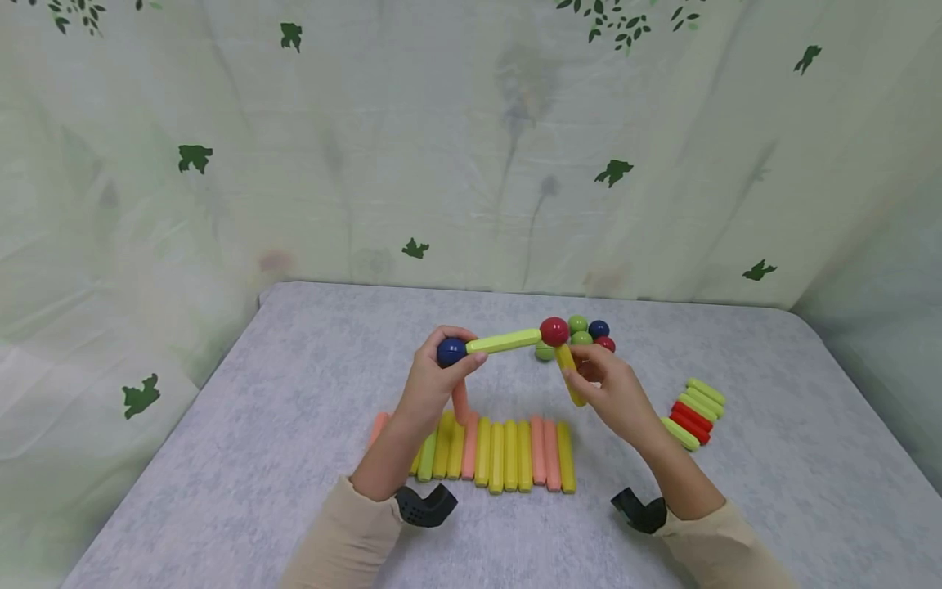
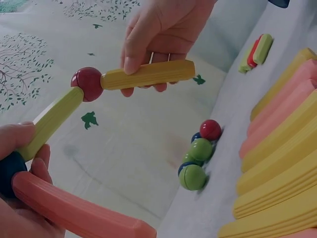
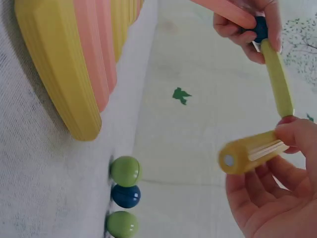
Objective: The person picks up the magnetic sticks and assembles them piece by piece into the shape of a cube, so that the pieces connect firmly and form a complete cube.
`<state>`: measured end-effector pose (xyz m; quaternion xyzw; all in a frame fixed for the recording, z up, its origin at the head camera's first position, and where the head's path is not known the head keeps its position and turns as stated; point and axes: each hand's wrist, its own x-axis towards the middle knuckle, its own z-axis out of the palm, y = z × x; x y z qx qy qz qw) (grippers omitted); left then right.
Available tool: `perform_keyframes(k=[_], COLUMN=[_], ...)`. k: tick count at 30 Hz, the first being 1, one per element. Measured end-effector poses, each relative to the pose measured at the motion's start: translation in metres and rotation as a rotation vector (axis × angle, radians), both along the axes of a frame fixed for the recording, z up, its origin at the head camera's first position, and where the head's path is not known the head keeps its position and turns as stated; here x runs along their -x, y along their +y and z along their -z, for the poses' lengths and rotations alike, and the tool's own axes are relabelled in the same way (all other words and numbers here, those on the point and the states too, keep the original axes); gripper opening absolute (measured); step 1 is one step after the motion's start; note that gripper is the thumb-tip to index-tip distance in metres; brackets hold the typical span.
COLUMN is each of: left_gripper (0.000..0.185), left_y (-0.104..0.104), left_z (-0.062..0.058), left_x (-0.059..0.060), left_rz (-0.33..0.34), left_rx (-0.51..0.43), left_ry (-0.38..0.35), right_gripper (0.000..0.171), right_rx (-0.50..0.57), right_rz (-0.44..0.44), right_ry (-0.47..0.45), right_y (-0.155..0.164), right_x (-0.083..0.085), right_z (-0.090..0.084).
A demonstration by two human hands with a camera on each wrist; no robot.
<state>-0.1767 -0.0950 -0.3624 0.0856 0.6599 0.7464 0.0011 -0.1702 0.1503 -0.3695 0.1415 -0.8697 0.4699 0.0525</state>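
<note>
A joined chain of balls and rods hangs in the air between both hands. My left hand (image 1: 430, 384) grips the dark blue ball (image 1: 450, 352) at its left end. From that ball a pink rod (image 2: 79, 206) points downward and a light green rod (image 1: 504, 341) runs right to a red ball (image 1: 554, 331). My right hand (image 1: 614, 393) pinches a yellow rod (image 2: 158, 74) between thumb and fingers. Its upper end meets the red ball; a grey disc (image 3: 229, 160) shows in its free end.
Below the hands, a row of yellow, pink and green rods (image 1: 524, 458) lies on the grey table (image 1: 294, 507). Behind the right hand sit several loose balls, including a green ball (image 1: 577, 325). Shorter green and red rods (image 1: 692, 421) lie at the right. A leaf-patterned curtain (image 1: 471, 164) hangs behind.
</note>
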Motion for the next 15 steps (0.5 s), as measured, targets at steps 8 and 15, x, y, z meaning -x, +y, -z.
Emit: perform_keyframes(k=[8, 15], left_gripper=[0.025, 0.026], left_y=[-0.005, -0.007], left_z=[0.002, 0.009], left_x=[0.002, 0.007], left_rz=[0.022, 0.045], left_rx=[0.031, 0.098], left_ry=[0.046, 0.056], right_gripper=[0.034, 0.035], right_rx=[0.081, 0.138], right_rz=[-0.002, -0.049], right_ry=[0.065, 0.07], right_y=[-0.003, -0.003], right_x=[0.008, 0.027], right_z=[0.0, -0.005])
